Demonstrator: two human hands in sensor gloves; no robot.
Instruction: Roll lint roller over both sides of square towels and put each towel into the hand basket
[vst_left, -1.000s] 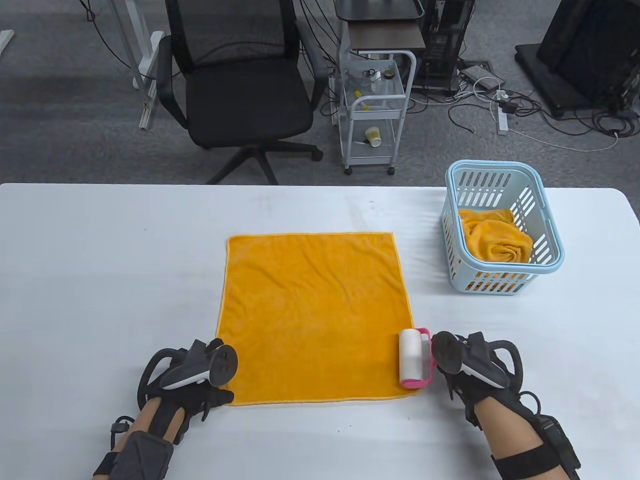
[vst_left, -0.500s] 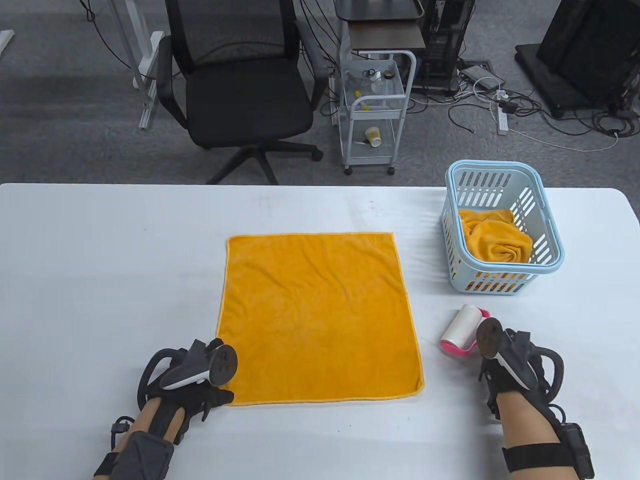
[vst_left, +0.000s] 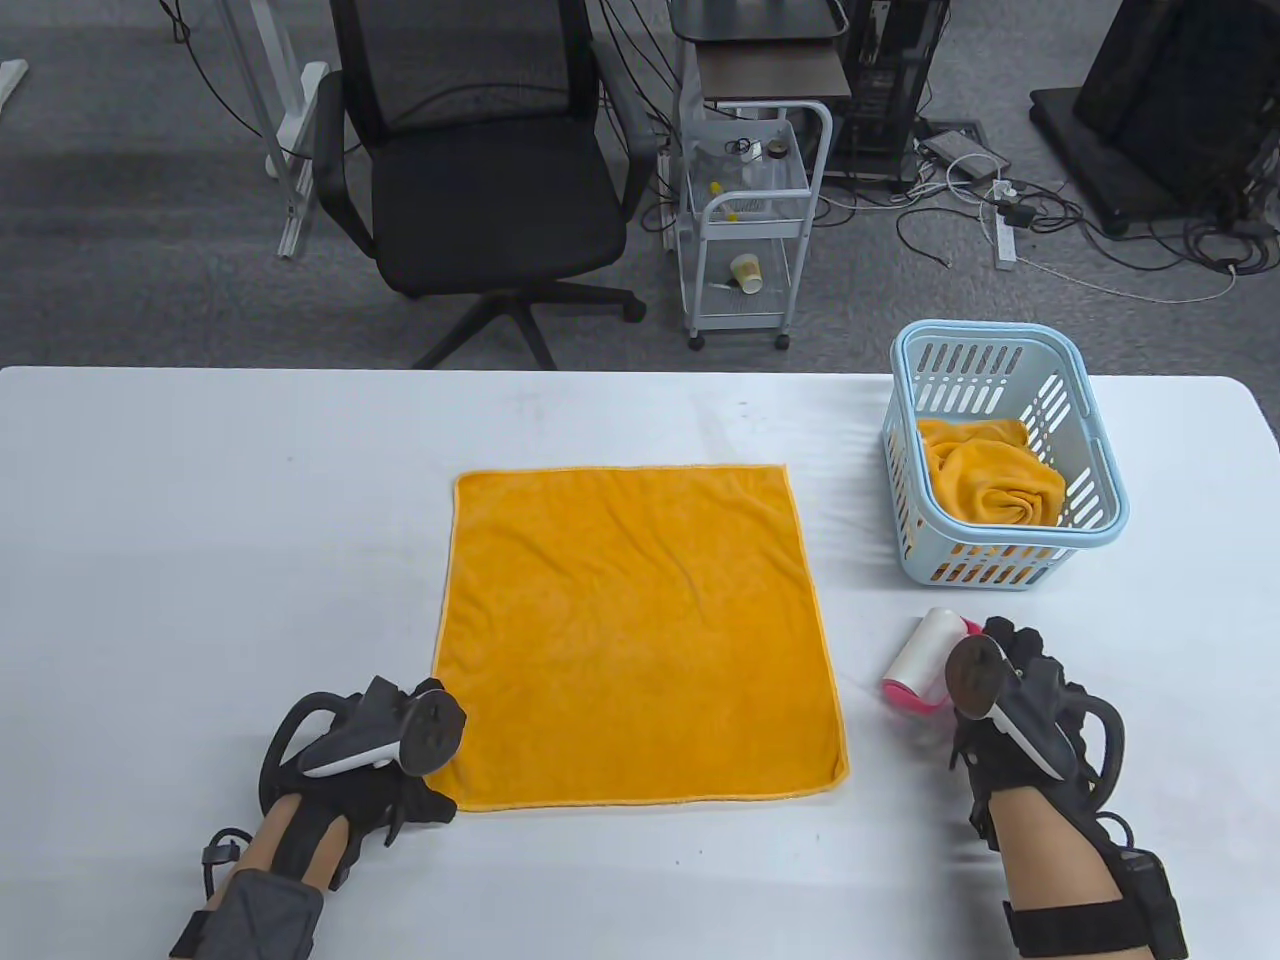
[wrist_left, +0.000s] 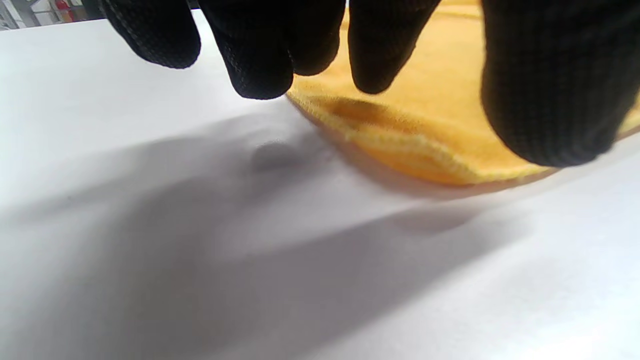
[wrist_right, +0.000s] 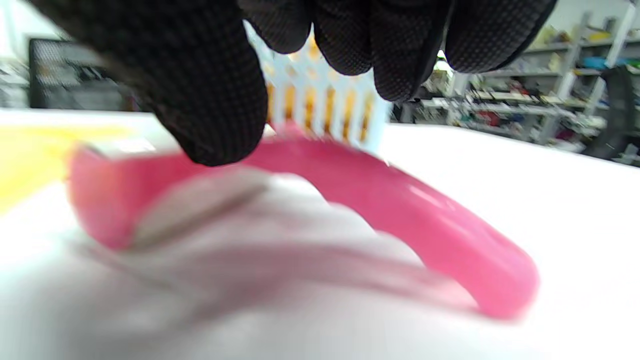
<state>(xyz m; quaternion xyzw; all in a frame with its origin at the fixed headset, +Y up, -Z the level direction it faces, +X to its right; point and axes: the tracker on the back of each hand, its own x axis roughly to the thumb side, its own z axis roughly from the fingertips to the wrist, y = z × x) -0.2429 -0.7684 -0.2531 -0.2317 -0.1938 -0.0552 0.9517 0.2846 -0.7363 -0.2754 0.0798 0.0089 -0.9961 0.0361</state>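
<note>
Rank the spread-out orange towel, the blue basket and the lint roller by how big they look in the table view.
1. Orange towel, clearly the largest.
2. Blue basket.
3. Lint roller, the smallest, partly hidden by the right hand.

grey carpet floor, black office chair, white cart (cables nearby)

Orange square towel with a paler stitched hem, on a white table. Far right: pale blue slotted basket holding a second orange towel. Near right: lint roller, white roll, pink frame. Both gloves black.
</note>
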